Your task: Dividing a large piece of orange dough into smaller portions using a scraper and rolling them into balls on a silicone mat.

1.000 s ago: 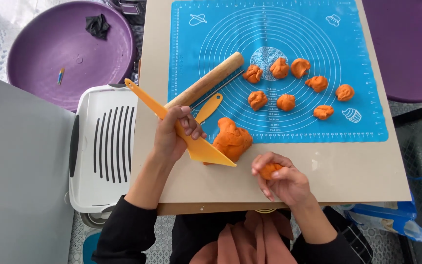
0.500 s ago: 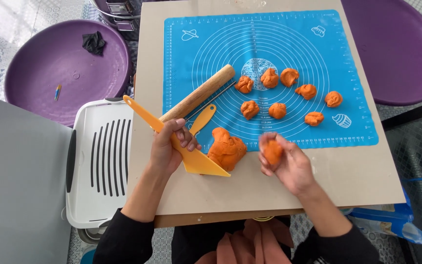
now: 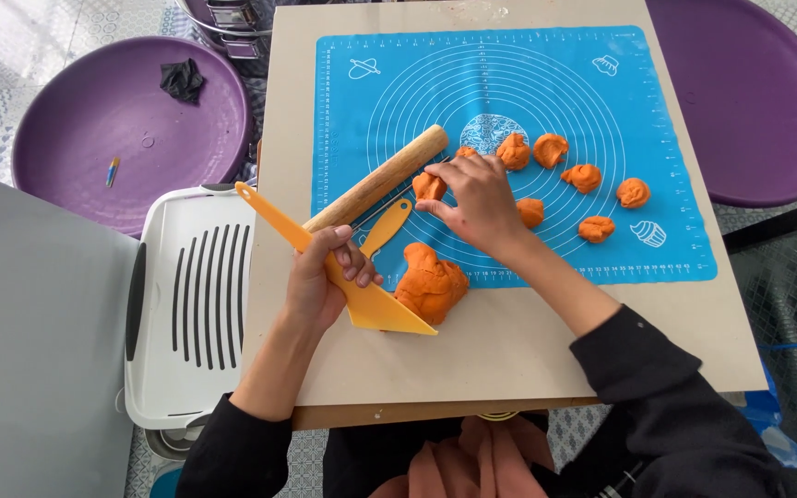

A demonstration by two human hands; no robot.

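Observation:
My left hand (image 3: 320, 277) grips a yellow plastic scraper (image 3: 375, 309), whose blade rests against a large lump of orange dough (image 3: 431, 281) at the blue mat's front edge. My right hand (image 3: 477, 198) reaches over the blue silicone mat (image 3: 509, 83) and pinches a small orange dough piece (image 3: 428, 186) beside the wooden rolling pin (image 3: 380, 178). Several small orange dough pieces (image 3: 583, 177) lie in two rows on the mat to the right of that hand.
The mat lies on a beige board table (image 3: 500, 355). A second yellow tool (image 3: 389, 224) lies by the rolling pin. A white slotted tray (image 3: 191, 304) stands at the left. Purple round tubs sit at the back left (image 3: 76, 129) and right (image 3: 749, 101).
My right hand has carried a small dough piece from the table's front edge up onto the mat beside the rolling pin. My left hand and the scraper have stayed put.

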